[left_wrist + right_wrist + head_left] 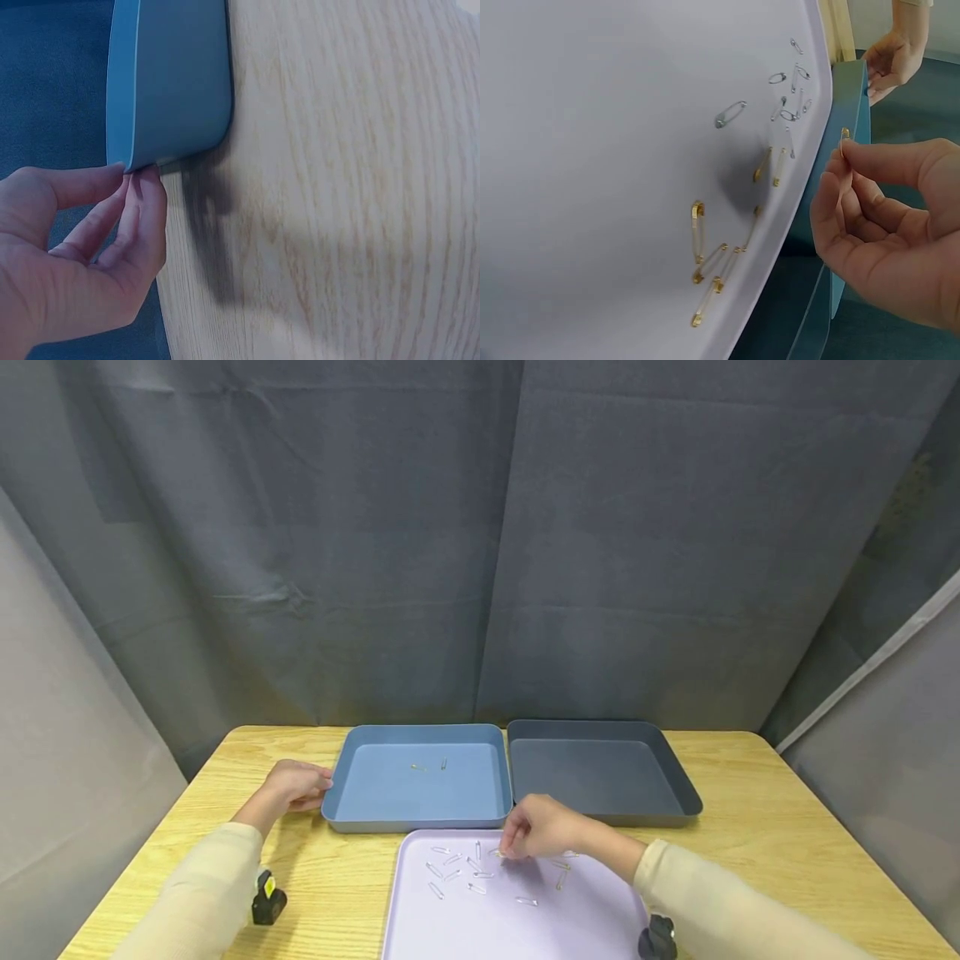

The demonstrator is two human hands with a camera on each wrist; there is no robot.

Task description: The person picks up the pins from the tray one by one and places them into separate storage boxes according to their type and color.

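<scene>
Right hand [889, 229] pinches thin gold safety pin [844, 139] | apparently closed

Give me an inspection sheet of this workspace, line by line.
Surface: wooden table.
Job's things: lavender tray with scattered silver and gold safety pins; light blue tray holding two pins; dark grey tray, nothing seen inside.
Clutter: nothing seen.
Hands: left hand touches the blue tray's corner; right hand pinches a gold safety pin.
Cables: nothing seen.
Surroundings: grey curtain.
</scene>
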